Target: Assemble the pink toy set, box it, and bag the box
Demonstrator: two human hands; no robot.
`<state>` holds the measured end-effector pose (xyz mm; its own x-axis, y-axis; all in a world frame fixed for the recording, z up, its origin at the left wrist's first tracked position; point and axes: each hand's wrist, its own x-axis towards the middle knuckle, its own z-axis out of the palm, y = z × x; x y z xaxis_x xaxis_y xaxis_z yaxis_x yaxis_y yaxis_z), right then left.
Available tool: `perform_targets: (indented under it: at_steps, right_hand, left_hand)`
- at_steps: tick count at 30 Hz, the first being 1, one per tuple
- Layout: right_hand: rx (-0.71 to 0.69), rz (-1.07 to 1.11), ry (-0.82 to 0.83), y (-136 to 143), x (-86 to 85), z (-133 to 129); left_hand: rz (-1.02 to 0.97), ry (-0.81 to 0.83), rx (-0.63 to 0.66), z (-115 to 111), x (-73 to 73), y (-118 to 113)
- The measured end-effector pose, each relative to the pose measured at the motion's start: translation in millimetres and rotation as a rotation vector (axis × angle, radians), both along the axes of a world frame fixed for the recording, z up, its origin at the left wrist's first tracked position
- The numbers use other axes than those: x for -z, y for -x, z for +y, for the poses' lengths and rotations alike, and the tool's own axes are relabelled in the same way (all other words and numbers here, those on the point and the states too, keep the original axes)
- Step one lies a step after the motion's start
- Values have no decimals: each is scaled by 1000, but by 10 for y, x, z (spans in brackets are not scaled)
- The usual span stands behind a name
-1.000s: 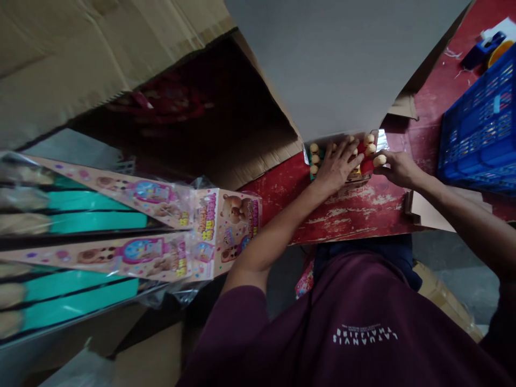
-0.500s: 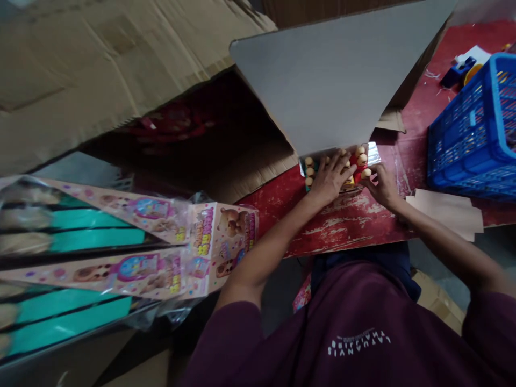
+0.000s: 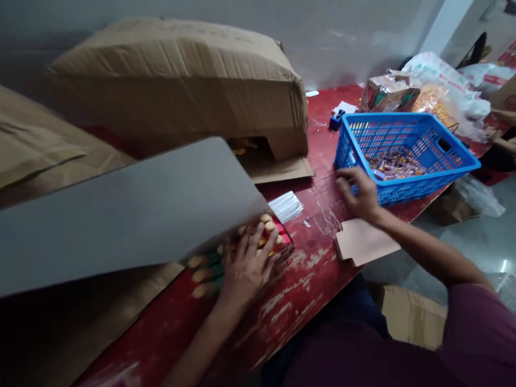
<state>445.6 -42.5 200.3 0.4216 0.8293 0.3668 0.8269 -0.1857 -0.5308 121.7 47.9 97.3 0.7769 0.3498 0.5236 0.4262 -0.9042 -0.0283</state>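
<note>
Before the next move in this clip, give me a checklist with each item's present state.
1. Left hand spread over the round-headed tan figures: ok.
2. Figures all visible: not ok, the left hand covers some.
3. Right hand free: cannot tell, its fingers are blurred.
4. Blue lattice-sided plastic basket upright, with small mixed pieces inside: ok.
5. Silvery flat strips apart from both hands: ok.

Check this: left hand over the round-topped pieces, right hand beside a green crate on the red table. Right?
Not quite: the crate is blue, not green, as the head view shows. The rest stands: left hand over the round-topped pieces, right hand beside the crate, red table.
</note>
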Motion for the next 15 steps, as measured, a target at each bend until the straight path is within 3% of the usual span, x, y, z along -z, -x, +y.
perform_targets:
  at_steps: [2, 4, 5, 7, 9, 12, 14, 15]
  right_hand:
    - [224, -79, 7, -777, -364, 95]
    - [363, -127, 198, -1521, -502, 233]
    - [377, -106, 372, -1830, -472, 298]
    - [291, -47, 711, -2259, -246, 400]
    - [190, -33, 920, -2436, 100, 460]
    - [133, -78, 1060, -2457, 524, 494]
    - [141, -120, 1060, -2482, 586, 484]
    - [155, -148, 1020, -2507, 529, 464]
  left_hand:
    - [-33, 18, 36, 55, 63, 1]
    - [-28, 18, 70, 117, 140, 36]
    - [-22, 16, 70, 141, 171, 59]
    - [-38, 44, 113, 162, 196, 102]
    - [-57, 68, 138, 146, 172, 125]
    - [-59, 100, 130, 98, 107, 116]
    - [-60, 112, 151, 84, 91, 80]
    - [-49, 113, 162, 80, 92, 53]
